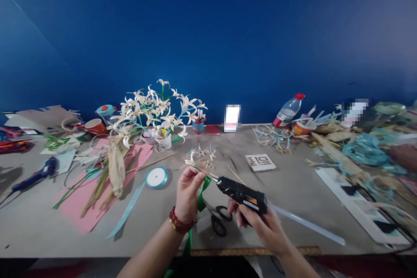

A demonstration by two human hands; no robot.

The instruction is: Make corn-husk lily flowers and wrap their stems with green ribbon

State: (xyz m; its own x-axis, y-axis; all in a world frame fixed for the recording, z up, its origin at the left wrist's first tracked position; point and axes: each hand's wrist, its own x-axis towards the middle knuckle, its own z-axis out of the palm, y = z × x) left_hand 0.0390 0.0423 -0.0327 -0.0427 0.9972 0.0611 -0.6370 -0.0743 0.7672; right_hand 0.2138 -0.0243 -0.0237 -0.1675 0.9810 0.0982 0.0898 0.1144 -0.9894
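My left hand (188, 191) pinches a thin stem wrapped in green ribbon (202, 189), with a small pale flower at its tip; the ribbon's free end hangs down toward my lap. My right hand (260, 221) grips a black glue gun (241, 193), its nozzle pointing left and nearly touching the stem at my left fingertips. A clear glue stick (306, 225) sticks out of the gun's back to the right. Black-handled scissors (217, 220) lie on the table just below both hands.
A bouquet of pale flowers (156, 110) stands in a white cup at back left, beside pink paper (84, 195) with dried husks and a light blue ribbon roll (156, 177). A blue glue gun (35, 176) lies far left. A plastic bottle (288, 110), cups and scraps crowd the right. Loose flowers (202, 156) lie mid-table.
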